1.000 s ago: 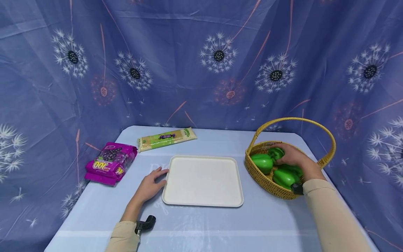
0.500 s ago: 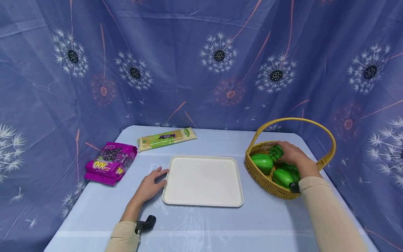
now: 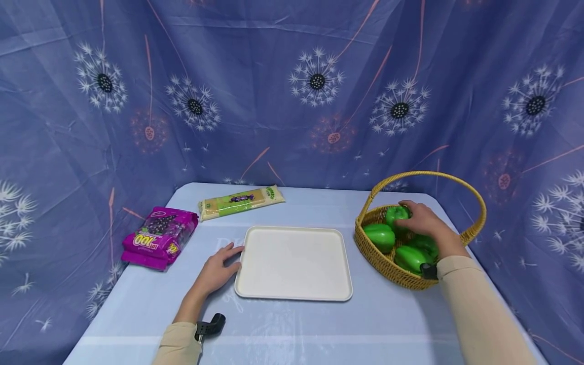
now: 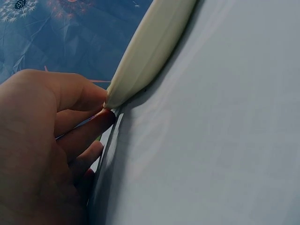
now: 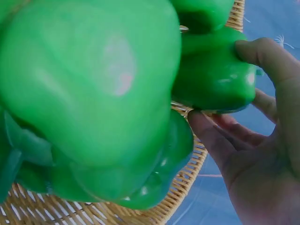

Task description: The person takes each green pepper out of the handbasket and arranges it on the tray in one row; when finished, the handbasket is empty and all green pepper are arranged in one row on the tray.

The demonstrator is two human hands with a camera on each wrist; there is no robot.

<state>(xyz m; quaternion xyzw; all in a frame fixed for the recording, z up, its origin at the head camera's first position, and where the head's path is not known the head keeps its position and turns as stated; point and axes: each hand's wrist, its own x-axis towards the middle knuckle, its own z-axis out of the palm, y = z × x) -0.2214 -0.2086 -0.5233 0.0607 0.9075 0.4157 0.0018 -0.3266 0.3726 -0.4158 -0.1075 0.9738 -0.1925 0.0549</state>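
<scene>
Grip complete: right hand (image 3: 427, 224) holds far pepper (image 3: 395, 217), not yet out of basket (image 3: 379, 262); left hand (image 3: 216, 271), fingers relaxed, touches tray (image 3: 293, 263).

On the light blue surface (image 3: 283, 329), a white rectangular tray (image 3: 294, 263) was placed near the middle, flanked by a wicker basket (image 3: 388, 269) at right and a purple bag (image 3: 160, 236) at left; a long packet (image 3: 242, 202) was laid farther back.

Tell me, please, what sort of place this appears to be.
Probably a staged tabletop workspace: a dandelion-print curtain hangs behind and beside a pale table, where a white tray and wicker basket of green peppers stand.
</scene>
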